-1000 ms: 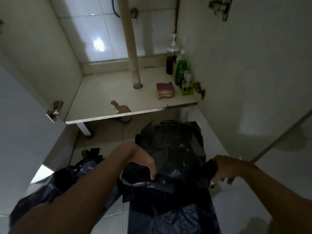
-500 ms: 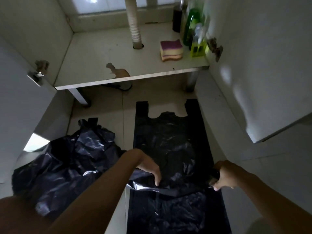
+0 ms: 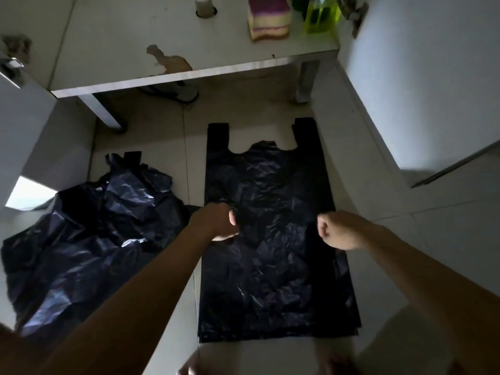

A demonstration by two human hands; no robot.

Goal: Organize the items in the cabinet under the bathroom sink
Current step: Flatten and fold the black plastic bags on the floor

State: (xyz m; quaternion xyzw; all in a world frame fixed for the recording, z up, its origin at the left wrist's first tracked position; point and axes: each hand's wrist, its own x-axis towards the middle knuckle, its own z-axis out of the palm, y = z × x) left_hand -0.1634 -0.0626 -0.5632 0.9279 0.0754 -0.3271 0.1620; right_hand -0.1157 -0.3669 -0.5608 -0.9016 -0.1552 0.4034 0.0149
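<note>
A black plastic bag (image 3: 270, 280) lies spread flat on the floor tiles in front of the cabinet, handles pointing toward it. My left hand (image 3: 219, 223) is curled closed at the bag's left edge. My right hand (image 3: 338, 231) is closed at its right edge, about mid-length. Both seem to pinch the plastic. A crumpled heap of black bags (image 3: 89, 239) sits on the floor to the left. On the cabinet floor (image 3: 121, 31) rest a purple and yellow sponge (image 3: 269, 18) and a yellow-green bottle (image 3: 322, 14) at the right.
The drain pipe (image 3: 205, 4) passes through the cabinet floor, which has a chipped patch (image 3: 170, 60) near its front edge. Open cabinet doors stand at the left (image 3: 16, 131) and right (image 3: 433, 77). A metal leg (image 3: 105, 112) supports the cabinet.
The bag, lifted and bunched a second ago, has been lowered and now lies flat. My hands have moved closer to me, and my view has tilted down toward the floor.
</note>
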